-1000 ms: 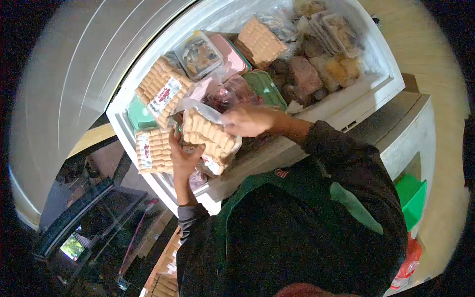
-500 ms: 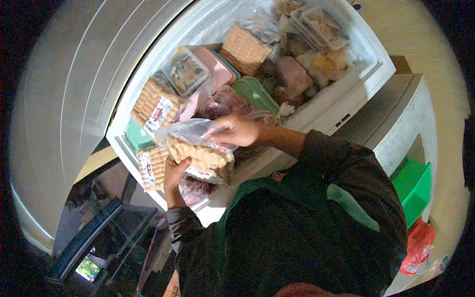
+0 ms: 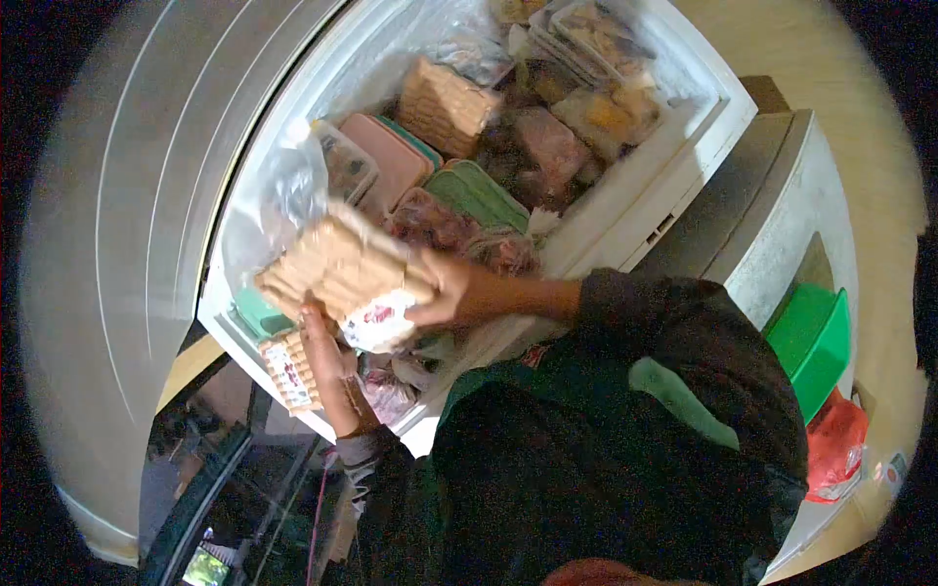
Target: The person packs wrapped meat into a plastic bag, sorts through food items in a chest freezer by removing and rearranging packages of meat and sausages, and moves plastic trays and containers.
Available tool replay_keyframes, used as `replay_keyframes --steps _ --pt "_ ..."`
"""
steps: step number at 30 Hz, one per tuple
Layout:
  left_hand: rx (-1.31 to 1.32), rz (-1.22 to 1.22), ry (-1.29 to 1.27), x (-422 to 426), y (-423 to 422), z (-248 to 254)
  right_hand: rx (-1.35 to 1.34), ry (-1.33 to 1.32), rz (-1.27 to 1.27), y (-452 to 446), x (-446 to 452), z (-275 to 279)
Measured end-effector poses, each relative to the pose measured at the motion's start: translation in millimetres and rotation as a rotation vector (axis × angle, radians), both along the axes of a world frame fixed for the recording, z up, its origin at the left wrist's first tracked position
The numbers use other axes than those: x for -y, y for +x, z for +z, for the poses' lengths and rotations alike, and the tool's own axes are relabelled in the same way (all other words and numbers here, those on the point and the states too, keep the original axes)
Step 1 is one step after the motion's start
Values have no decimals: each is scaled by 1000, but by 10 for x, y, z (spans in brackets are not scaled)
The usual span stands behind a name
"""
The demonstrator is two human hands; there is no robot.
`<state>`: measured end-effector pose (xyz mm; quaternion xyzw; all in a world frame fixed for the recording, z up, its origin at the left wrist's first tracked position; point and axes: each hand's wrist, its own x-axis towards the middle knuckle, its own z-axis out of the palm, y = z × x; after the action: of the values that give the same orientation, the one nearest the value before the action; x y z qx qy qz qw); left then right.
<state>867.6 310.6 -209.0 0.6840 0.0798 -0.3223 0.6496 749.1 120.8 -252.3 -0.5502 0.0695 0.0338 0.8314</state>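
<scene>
I hold a clear plastic pack of sausages, packed in tan rows with a white and red label, over the near left part of the chest freezer. My left hand supports its lower left side, thumb along the front. At the right end my right hand grips it beside the label. The loose, clear top of the bag points up and left. Beneath lie another labelled sausage pack, a green container and a bag of dark red meat. The pack hides part of what is below.
Deeper in the freezer are pink-lidded boxes, a green-lidded box, another sausage pack, bagged meat and stacked clear tubs. The raised lid stands at left. A green bin and red bag are at right.
The sausage pack has swung up and left and turned to show its broad side. My right hand has moved from the bag's loose plastic to the pack's right end.
</scene>
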Motion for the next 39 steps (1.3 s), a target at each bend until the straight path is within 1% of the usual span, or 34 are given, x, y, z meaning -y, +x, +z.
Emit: replay_keyframes --steps 2,3,4,5,6,7,9,10,12,14,16,17,18,19,20,21,24,25,27,29,31,32,33,34,36,37,39 --pt "8 -57 -13 94 37 53 -255 272 123 116 484 278" --pt "113 -190 -147 285 -16 141 -151 97 59 185 682 100" --pt "198 -287 -141 374 -18 189 -167 -77 -4 240 864 158" --pt "271 -281 -93 431 -41 199 -197 -252 -63 295 1047 217" --pt "344 -275 -44 478 -44 200 -346 -425 -124 379 1267 494" --pt "283 -237 -73 424 -36 103 -117 -633 -299 591 1474 -53" --pt "164 -276 -31 350 -97 66 -72 -850 -405 740 1762 -394" --pt "102 -292 -9 334 -131 59 -258 -858 -329 721 1897 -219" --pt "122 -290 135 400 -284 65 -279 -871 -239 838 2107 -457" --pt "117 -359 103 362 -350 -47 -302 -935 -207 1014 2291 -701" --pt "67 -345 102 360 -401 -88 -349 -1034 -216 1093 2281 -1066" --pt "66 -342 118 383 -444 -79 -314 -1019 -154 1100 2303 -1224" --pt "67 -340 132 405 -471 -70 -354 -980 -188 1119 2252 -1424" --pt "112 -390 130 428 -475 -63 -392 -946 -223 1154 2205 -1624" --pt "92 -381 131 445 -488 -53 -430 -908 -254 1151 2200 -1744" --pt "72 -370 133 457 -504 -47 -231 -870 -446 1028 2097 -1430" --pt "28 -351 162 507 -534 -18 -259 -1148 -283 1111 2144 -1443" --pt "29 -366 162 525 -526 -40 -210 -1219 -379 949 2153 -1079" --pt "36 -384 157 504 -511 -78 -152 -1420 -265 846 2430 -1329" --pt "52 -382 145 457 -513 -117 -177 -1573 -40 635 2679 -1434" --pt "82 -404 88 454 -508 -163 -293 -1666 285 174 2952 -1388" --pt "95 -414 62 450 -528 -185 -291 -1735 382 -79 3022 -1389" --pt "45 -379 67 498 -564 -113 -281 -1801 479 -332 3090 -1386" --pt "103 -400 74 537 -578 -92 -205 -1900 502 -605 3115 -1433" --pt "224 -447 95 590 -593 -85 -182 -1967 506 -747 3024 -1407" --pt "199 -409 74 590 -625 -117 -237 -1939 486 -730 2930 -1367" --pt "182 -438 82 623 -647 -89 -350 -1872 439 -680 2686 -1308"
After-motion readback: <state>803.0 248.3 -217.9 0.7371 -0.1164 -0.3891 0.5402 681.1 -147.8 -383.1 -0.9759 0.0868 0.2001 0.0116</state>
